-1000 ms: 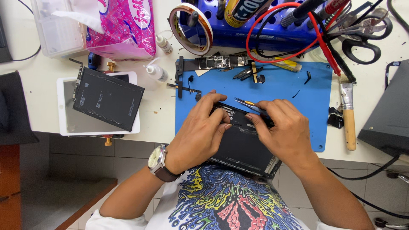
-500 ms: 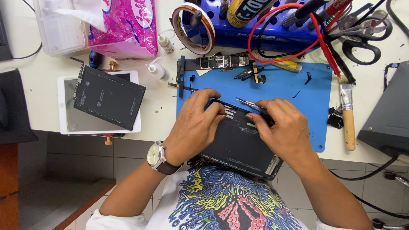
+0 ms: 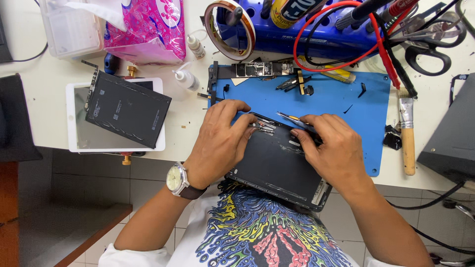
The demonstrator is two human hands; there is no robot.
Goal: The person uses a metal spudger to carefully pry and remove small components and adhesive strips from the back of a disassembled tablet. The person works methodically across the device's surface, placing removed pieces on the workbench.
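We work on an opened black tablet housing (image 3: 277,165), laid with its far end on the blue work mat (image 3: 346,106) and its near end overhanging the edge of the white bench (image 3: 39,89) toward our body. This placement brings the exposed interior close under the eyes.

Our left hand (image 3: 220,143) lies palm-down on the housing's left side, fingers spread and pressing, not closed around anything. We judge it serves as a clamp so the shell cannot slide.

Our right hand (image 3: 334,151) pinches a pair of fine tweezers (image 3: 292,118) between thumb and fingers. The tips point left toward the small silver flex connectors (image 3: 264,127) at the housing's upper edge, just beside the left fingertips. The low grip likely gives fine control over small parts.

Removed parts are kept apart from the work area. A black battery pack (image 3: 126,109) rests on the white screen panel (image 3: 79,141) to the left, well away. A logic board (image 3: 255,69) lies along the mat's far edge. A brush (image 3: 406,138) lies just off the mat's right edge, and scissors (image 3: 428,47) lie beyond it, within reach of the right hand.
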